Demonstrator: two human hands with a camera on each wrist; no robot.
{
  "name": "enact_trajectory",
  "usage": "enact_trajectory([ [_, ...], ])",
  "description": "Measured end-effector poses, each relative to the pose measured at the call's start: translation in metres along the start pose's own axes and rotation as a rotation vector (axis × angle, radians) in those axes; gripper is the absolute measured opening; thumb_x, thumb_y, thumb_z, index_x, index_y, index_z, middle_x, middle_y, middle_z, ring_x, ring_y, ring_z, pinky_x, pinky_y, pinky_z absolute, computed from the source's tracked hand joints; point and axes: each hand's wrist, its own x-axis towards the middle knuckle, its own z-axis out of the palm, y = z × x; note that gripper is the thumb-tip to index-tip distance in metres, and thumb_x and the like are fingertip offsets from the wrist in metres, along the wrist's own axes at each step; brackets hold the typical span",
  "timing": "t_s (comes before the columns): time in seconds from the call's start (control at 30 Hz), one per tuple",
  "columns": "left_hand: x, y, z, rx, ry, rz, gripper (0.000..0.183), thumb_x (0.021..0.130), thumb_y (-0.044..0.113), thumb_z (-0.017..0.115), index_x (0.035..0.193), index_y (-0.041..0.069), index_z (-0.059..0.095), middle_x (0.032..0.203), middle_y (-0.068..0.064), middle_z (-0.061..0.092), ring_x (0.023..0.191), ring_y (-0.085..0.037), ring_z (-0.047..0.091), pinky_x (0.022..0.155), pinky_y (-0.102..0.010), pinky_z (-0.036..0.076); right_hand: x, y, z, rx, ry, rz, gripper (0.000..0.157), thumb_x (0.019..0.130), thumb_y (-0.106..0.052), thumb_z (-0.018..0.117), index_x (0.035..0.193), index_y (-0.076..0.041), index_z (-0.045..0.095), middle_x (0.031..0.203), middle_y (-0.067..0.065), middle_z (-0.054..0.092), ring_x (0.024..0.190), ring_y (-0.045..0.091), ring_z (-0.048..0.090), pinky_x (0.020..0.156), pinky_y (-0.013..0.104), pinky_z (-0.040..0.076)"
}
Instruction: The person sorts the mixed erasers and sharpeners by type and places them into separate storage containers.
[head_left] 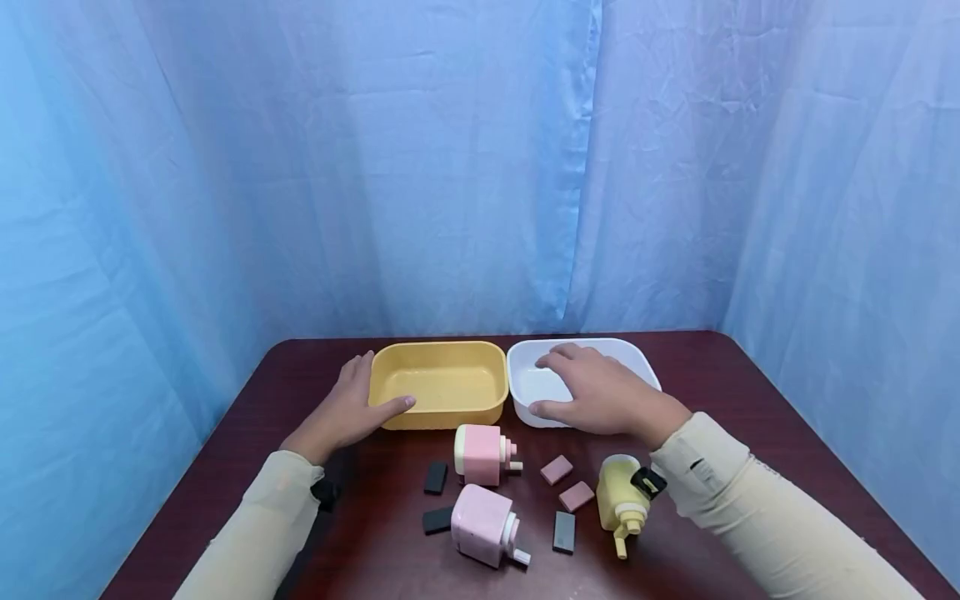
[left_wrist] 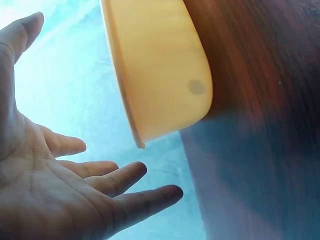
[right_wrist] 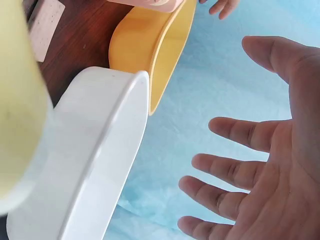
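Note:
My left hand (head_left: 347, 415) is spread at the left end of a yellow plastic basin (head_left: 442, 419), thumb over its front rim; in the left wrist view the fingers (left_wrist: 150, 200) are apart from its wall. Above a white plastic basin (head_left: 525, 412) hovers my right hand (head_left: 603, 396), fingers extended and spread, holding nothing. In front of the basins stand a pink crank pencil sharpener (head_left: 480, 454) and a lilac one (head_left: 482, 525). A yellow sharpener (head_left: 618, 492) sits below the right wrist, its crank facing me.
Two pink eraser-like blocks (head_left: 557, 470) and a grey block (head_left: 564, 532) lie between the sharpeners. Two black blocks (head_left: 435, 478) are left of them. The dark reddish table (head_left: 375, 542) ends at blue curtains (head_left: 465, 208) behind and at both sides.

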Motion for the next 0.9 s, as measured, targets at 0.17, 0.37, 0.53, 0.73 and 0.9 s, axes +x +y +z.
enact_trajectory([
  [0.17,0.005,-0.006,0.005,-0.050,0.012,-0.022,0.126,0.085,0.072,0.068,0.165,0.003,0.001,0.169,-0.025,0.010,0.149,-0.042,0.030,0.118,-0.061,0.035,0.002,-0.009,0.001,0.018,-0.022,-0.015,0.060,0.095,-0.055,0.066,0.138,-0.013,0.063,0.140,0.008,0.061,0.128,0.031,0.059,0.105,0.052,0.050],
  [0.37,0.008,-0.013,0.011,-0.110,0.030,-0.034,0.127,0.083,0.070,0.073,0.166,0.006,0.001,0.169,-0.025,0.012,0.150,-0.043,0.029,0.117,-0.063,0.036,0.007,-0.016,0.005,0.039,-0.045,-0.013,0.055,0.094,-0.054,0.066,0.133,-0.016,0.066,0.138,0.005,0.062,0.128,0.026,0.060,0.105,0.049,0.051],
  [0.53,0.010,-0.015,0.015,-0.136,0.024,-0.047,0.128,0.083,0.069,0.074,0.166,0.007,-0.001,0.169,-0.025,0.013,0.150,-0.044,0.028,0.117,-0.065,0.034,0.011,-0.020,0.011,0.048,-0.069,-0.031,0.056,0.092,-0.055,0.067,0.131,-0.015,0.068,0.135,0.004,0.063,0.123,0.022,0.062,0.103,0.045,0.052],
  [0.73,0.011,-0.018,0.018,-0.168,0.027,-0.051,0.129,0.082,0.066,0.076,0.166,0.007,-0.001,0.168,-0.026,0.016,0.149,-0.044,0.030,0.118,-0.065,0.034,0.013,-0.025,0.016,0.056,-0.094,-0.024,0.053,0.091,-0.054,0.068,0.129,-0.017,0.069,0.132,0.002,0.065,0.117,0.017,0.064,0.100,0.043,0.054],
  [0.9,0.011,-0.019,0.022,-0.217,0.022,-0.042,0.127,0.081,0.063,0.079,0.167,0.011,0.001,0.165,-0.025,0.025,0.143,-0.042,0.040,0.116,-0.061,0.039,0.011,-0.030,0.022,0.048,-0.108,-0.035,0.049,0.090,-0.053,0.071,0.128,-0.022,0.069,0.125,-0.003,0.067,0.110,0.013,0.064,0.095,0.041,0.055],
])
